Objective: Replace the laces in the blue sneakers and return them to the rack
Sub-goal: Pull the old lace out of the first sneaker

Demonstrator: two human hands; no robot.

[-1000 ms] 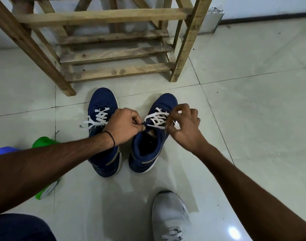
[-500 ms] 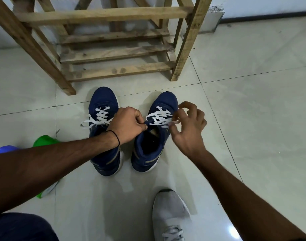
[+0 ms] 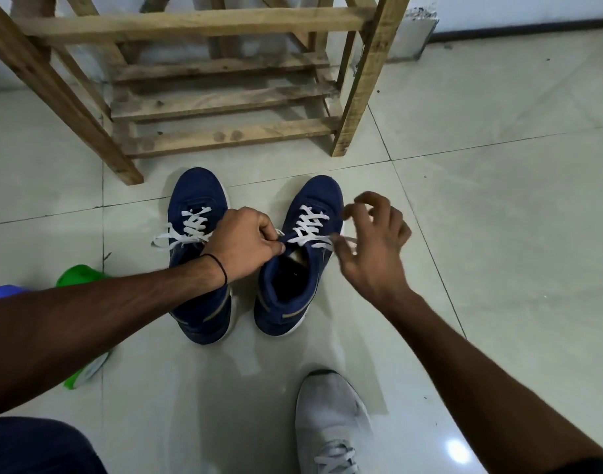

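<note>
Both sneakers appear laced; knots and the rack remain. Our left hand pinches a lace; our right hand spreads loosely, hold unclear.

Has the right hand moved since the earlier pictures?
Yes. The right hand has shifted slightly rightward, off the white laces of the blue sneaker it works on, toward that sneaker's outer side, and its fingers have opened.

Our forearms are bare, a thin black band circles the wrist of our left hand, dark navy trousers cover our leg, and we wear a pale grey sneaker with light laces.
</note>
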